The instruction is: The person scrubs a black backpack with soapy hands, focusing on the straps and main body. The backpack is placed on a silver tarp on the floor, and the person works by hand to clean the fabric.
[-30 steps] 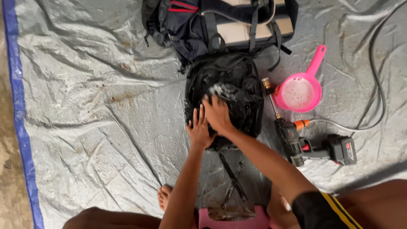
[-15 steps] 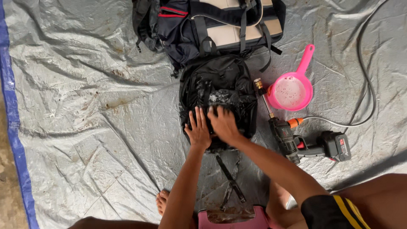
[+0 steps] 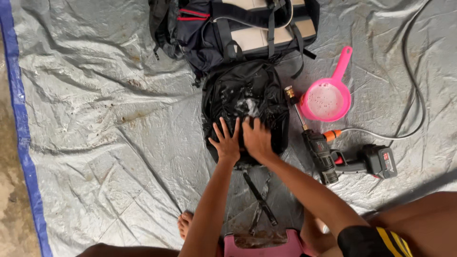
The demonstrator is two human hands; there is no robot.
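A view from above showed a person crouched over a grey tarpaulin (image 3: 109, 119) spread on the ground, with one blue edge strip (image 3: 21, 123) running down its left side.

Two bags lay on the tarpaulin. One was a black backpack (image 3: 245, 102), wet and flecked with white suds, lying flat near the middle of the view. The other was a larger navy and beige backpack (image 3: 238, 28), just beyond the black one and touching its far end.

Two hands rested on the black backpack, side by side and touching each other. The left hand (image 3: 226, 143) lay palm down with its fingers spread apart, gripping nothing. The right hand (image 3: 257, 138) also lay flat and open, fingers loosely together, pressed on the wet fabric. Both hands sat on the near half of the black backpack, so most of the bag stretched away from the fingertips, and a patch of suds (image 3: 250, 107) lay just ahead of them. Two black straps (image 3: 259, 200) trailed from the bag's near end toward the person.

To the right of the black backpack lay one pink plastic scoop (image 3: 326, 100) with a long handle, holding foamy water. Near it lay one cordless spray gun (image 3: 345, 159) with a brass nozzle, joined to one grey hose (image 3: 414, 95) curving away to the right. One bare foot (image 3: 185, 223) showed below the left arm, beside a pink stool (image 3: 259, 245).
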